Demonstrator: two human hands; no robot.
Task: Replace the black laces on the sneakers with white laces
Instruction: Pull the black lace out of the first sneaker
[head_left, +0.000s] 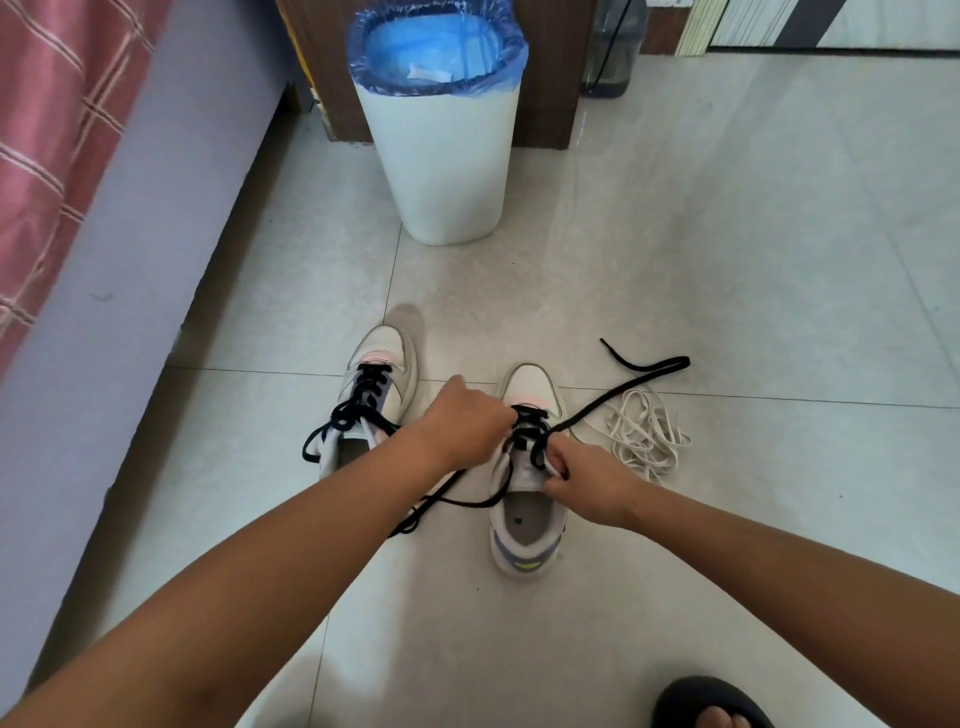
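Black lace (613, 397) half unthreaded from right sneaker (524, 499), lower centre of frame. Left hand (462, 423) pinching lace at lower eyelets; right hand (587, 483) gripping shoe tongue. White laces (644, 431) heaped on floor just right. Risk: loose ends snagging, tightening if pulled unevenly. Left sneaker (379, 395) untouched.

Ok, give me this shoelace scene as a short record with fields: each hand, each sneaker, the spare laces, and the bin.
left hand: grips the black lace at the right sneaker's upper eyelets
right hand: pinches the tongue area of the same sneaker
right white sneaker: black lace partly loosened, ends trailing on the floor
left white sneaker: fully laced in black
bundle of white laces: on the tiles, right of the sneakers
white bin with blue liner: beyond the sneakers
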